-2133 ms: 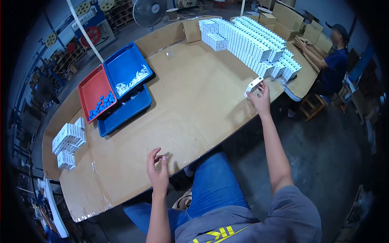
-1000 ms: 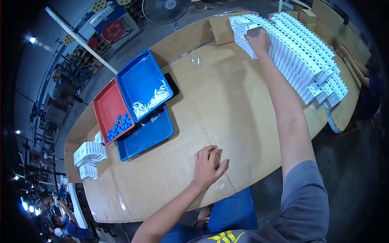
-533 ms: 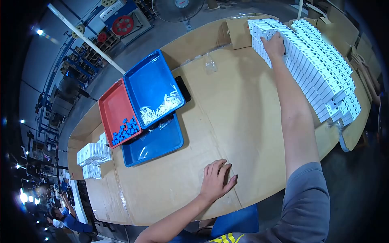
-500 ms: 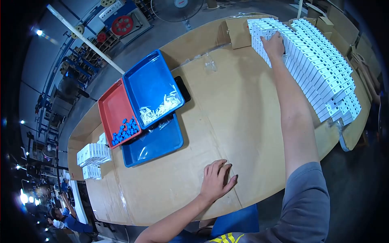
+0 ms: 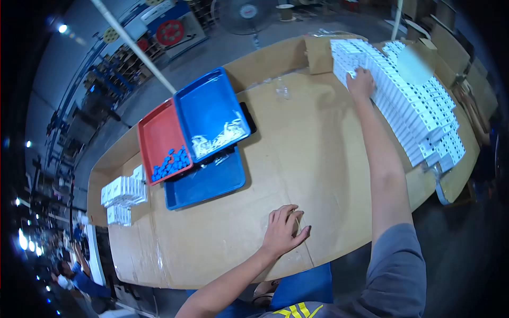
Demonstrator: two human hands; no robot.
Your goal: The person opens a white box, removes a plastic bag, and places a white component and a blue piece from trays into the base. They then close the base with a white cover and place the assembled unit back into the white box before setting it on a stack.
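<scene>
At the far right, my right hand [image 5: 362, 84] reaches to the inner side of a long stack of white boxes [image 5: 413, 114]. Its fingers are bent around a white box in the stack and partly hide it. My left hand [image 5: 284, 231] rests on the cardboard-covered table [image 5: 212, 238] near the front edge, fingers spread, holding nothing.
Left of centre are a red tray [image 5: 159, 127] with blue pieces, a blue tray [image 5: 204, 106] with white pieces, and a lower blue tray [image 5: 207, 183]. White boxes [image 5: 124, 191] stand at the left. People [image 5: 87, 281] are at lower left; another person's arm [image 5: 473, 111] is at far right.
The camera view has tilted and shifted. My right hand has moved slightly nearer along the stack's inner side. My left hand stays on the table in the same pose.
</scene>
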